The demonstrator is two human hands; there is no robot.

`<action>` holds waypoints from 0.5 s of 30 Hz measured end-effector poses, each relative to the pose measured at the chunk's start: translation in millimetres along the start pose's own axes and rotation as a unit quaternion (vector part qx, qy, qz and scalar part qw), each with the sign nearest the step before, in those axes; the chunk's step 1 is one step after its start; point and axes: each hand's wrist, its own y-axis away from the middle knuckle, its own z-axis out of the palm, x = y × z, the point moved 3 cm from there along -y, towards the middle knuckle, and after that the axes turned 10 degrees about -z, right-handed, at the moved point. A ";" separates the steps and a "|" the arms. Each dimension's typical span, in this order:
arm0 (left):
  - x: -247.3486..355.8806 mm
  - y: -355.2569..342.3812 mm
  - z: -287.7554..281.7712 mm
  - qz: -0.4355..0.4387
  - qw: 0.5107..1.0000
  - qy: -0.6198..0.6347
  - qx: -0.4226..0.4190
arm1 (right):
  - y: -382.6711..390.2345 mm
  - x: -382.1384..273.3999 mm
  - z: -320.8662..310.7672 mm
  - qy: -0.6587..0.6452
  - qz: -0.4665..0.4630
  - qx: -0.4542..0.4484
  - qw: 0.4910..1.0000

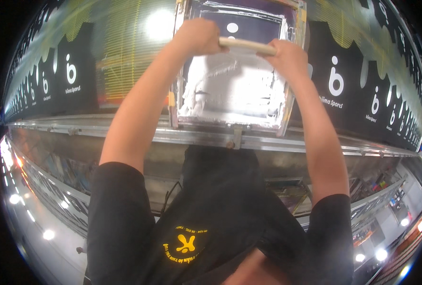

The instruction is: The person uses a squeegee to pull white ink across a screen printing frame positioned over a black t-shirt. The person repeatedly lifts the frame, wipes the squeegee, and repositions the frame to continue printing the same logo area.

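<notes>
Both my hands hold a squeegee with a pale handle (247, 45), one at each end. My left hand (199, 36) is closed round its left end. At the right end, my right hand (289, 58) is closed with the thumb along the handle. Beneath them lies a printing screen (174, 111) in a rectangular frame. White ink (215, 90) covers much of the mesh on the near side of the squeegee and is smeared along the edges. Beyond the squeegee, the mesh looks dark, with white round marks. The squeegee's blade is hard to make out.
Black fabric pieces with white prints lie in a row on the long table, to the left (80, 71) and right (346, 78) of the screen. A metal rail (196, 137) runs along the near edge, with a small bracket (237, 137) below the screen.
</notes>
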 end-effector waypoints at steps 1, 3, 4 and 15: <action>5.8 20.4 7.2 0.001 1.000 0.002 -0.011 | 19.4 -4.7 7.6 -0.005 -0.010 0.001 1.000; 15.5 59.0 33.3 -0.027 0.998 0.020 -0.046 | 61.7 -16.7 26.8 0.008 -0.054 0.035 0.998; 21.8 82.5 40.7 -0.027 0.998 0.035 -0.048 | 84.4 -24.9 33.6 0.005 -0.061 0.041 0.997; 26.6 140.8 72.0 0.014 0.997 0.068 -0.016 | 147.2 -52.1 47.7 -0.027 -0.095 0.097 0.990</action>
